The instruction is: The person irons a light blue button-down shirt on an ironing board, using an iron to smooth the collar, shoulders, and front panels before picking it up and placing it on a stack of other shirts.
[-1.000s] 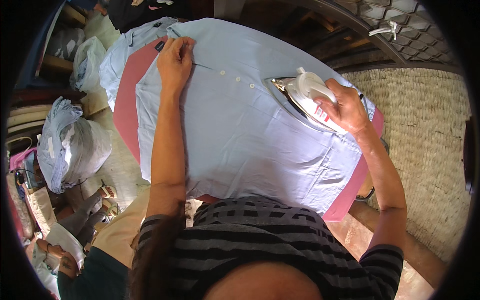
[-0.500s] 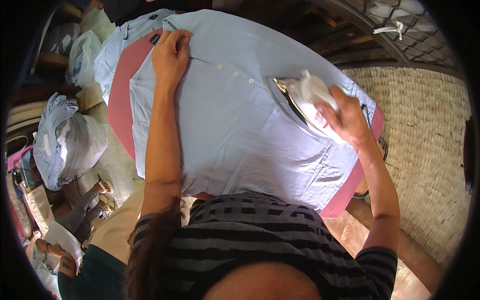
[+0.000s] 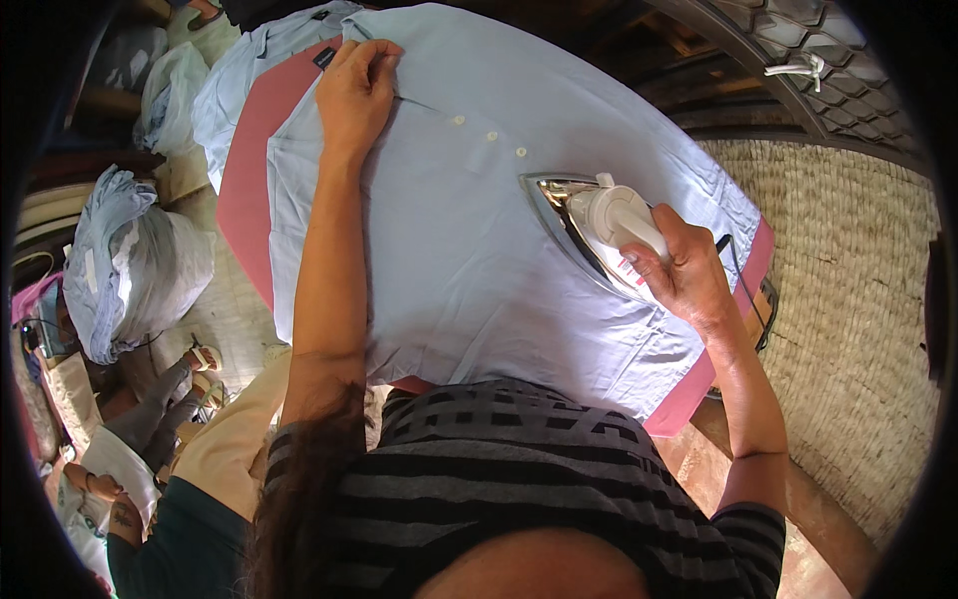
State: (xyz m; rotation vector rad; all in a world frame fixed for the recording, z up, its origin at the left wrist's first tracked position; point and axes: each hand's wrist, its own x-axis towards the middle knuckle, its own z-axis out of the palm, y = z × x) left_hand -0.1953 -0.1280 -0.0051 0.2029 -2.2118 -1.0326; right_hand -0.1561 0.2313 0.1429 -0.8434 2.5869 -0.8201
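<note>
A light blue shirt [image 3: 449,230] with a few white buttons lies spread over a reddish-pink ironing board [image 3: 242,215]. At the shirt's far left part, near a dark label [image 3: 323,58], my left hand [image 3: 357,95] has its fingers closed on the fabric. My right hand [image 3: 687,268] is wrapped round the handle of a white iron [image 3: 611,222]. The iron's metal soleplate rests on the shirt, its tip just below the buttons. Creases show in the cloth nearest my body.
More blue cloth hangs off the board's far left. Plastic bags [image 3: 172,265] with clothes stand at left, near a seated person [image 3: 190,519]. A black cord [image 3: 738,275] runs behind the iron. Woven matting [image 3: 848,290] lies at right, below a dark metal lattice [image 3: 848,60].
The iron has slid a little nearer to me and left across the shirt. My left hand keeps its place on the cloth. The whole view has shifted slightly.
</note>
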